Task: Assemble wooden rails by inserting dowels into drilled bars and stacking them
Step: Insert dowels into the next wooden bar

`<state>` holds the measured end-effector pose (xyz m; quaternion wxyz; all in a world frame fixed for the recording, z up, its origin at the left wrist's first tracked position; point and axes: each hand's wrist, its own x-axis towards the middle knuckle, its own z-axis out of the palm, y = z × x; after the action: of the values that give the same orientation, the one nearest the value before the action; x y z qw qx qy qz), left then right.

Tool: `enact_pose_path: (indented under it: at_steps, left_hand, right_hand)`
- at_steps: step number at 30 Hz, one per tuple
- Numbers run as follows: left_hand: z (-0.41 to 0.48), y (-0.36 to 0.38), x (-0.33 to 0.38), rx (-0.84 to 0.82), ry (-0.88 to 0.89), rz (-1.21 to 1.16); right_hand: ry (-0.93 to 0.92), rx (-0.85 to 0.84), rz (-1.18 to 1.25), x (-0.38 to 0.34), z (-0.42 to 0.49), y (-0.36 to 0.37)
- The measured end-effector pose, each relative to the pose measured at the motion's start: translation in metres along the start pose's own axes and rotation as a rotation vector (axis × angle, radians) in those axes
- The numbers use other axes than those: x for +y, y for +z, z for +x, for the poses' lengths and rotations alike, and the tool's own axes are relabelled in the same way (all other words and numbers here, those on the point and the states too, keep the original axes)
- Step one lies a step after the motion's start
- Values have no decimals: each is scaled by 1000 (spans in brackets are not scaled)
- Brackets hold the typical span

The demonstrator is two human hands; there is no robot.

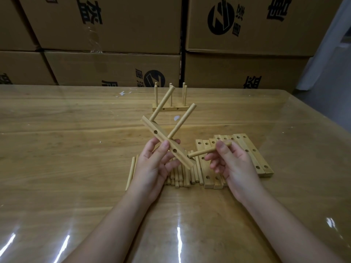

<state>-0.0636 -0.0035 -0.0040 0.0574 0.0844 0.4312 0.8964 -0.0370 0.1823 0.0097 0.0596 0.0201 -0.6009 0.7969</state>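
Note:
My left hand (152,164) grips a drilled wooden bar (167,144), tilted above the table. Two dowels (181,123) stick up from the bar toward the upper right. My right hand (230,164) pinches a third dowel (207,151), whose left tip touches the bar's lower end at a hole. Beneath my hands lies a pile of loose dowels (182,177). To the right of that pile, several drilled bars (250,154) lie side by side. A finished stack of bars with upright dowels (171,106) stands farther back.
The wooden table (76,139) is covered with a glossy clear sheet. Large cardboard boxes (114,35) form a wall behind the table's far edge. A few loose dowels (131,172) lie at the pile's left edge.

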Motion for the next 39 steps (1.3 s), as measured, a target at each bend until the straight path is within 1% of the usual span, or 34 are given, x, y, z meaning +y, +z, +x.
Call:
enact_pose_path:
  at_steps: [10, 17, 22, 26, 39]
  left_hand:
    - [-1, 1, 0, -13, -17, -34]
    - [0, 0, -1, 0, -37, -48]
    - [0, 1, -3, 22, -40, -36]
    - [1, 1, -3, 42, -38, -10]
    - [2, 1, -9, 19, -28, 119]
  right_hand:
    - [-13, 5, -97, 2, 0, 0]
    - [-126, 11, -226, 5, 0, 1]
    - [-244, 14, -347, 8, -2, 1]
    - [-295, 18, -426, 9, -2, 1]
    - [-257, 7, -541, 14, 0, -4]
